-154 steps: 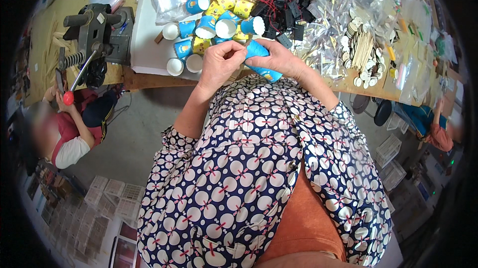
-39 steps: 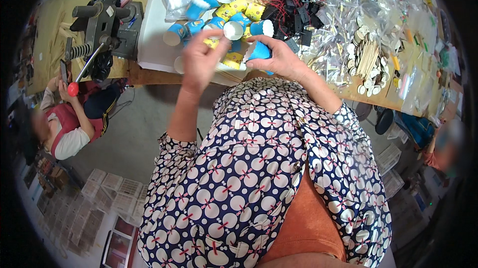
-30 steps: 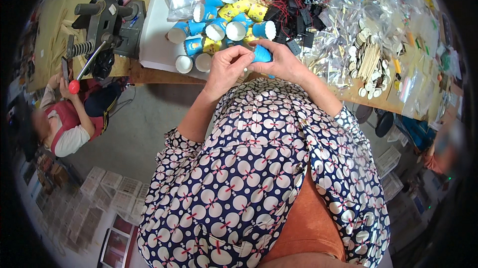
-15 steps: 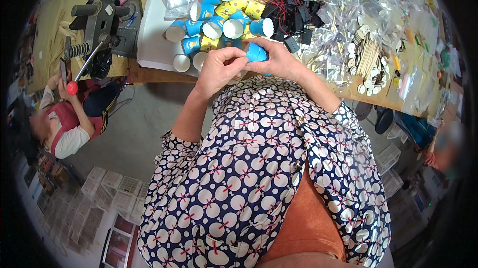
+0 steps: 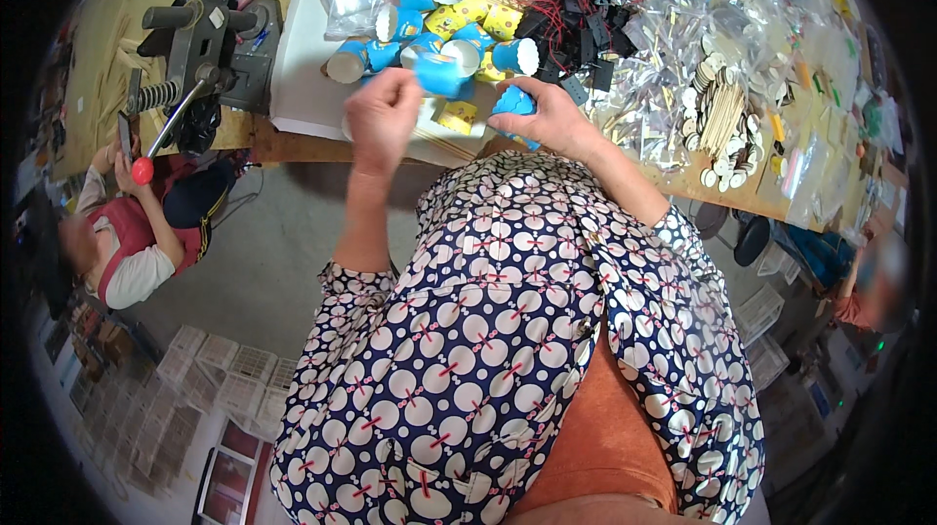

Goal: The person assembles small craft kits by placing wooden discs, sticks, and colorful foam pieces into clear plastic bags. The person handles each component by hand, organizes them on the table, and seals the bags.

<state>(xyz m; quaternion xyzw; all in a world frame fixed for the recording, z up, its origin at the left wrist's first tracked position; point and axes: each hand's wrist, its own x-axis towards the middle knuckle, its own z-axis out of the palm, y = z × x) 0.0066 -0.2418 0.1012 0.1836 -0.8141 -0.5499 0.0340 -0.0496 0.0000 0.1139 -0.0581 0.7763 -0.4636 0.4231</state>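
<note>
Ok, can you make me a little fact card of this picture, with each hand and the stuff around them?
Left hand: blurred, with a blurred blue cup at its fingertips; whether gripped, I can't tell
Right hand: holding a blue scalloped piece
White tray: blue cups and yellow cups, jumbled
Beyond the right hand: black boxes with red wires
Farther right: wooden sticks and round discs
Left side: grey lever press with a red knob
</note>
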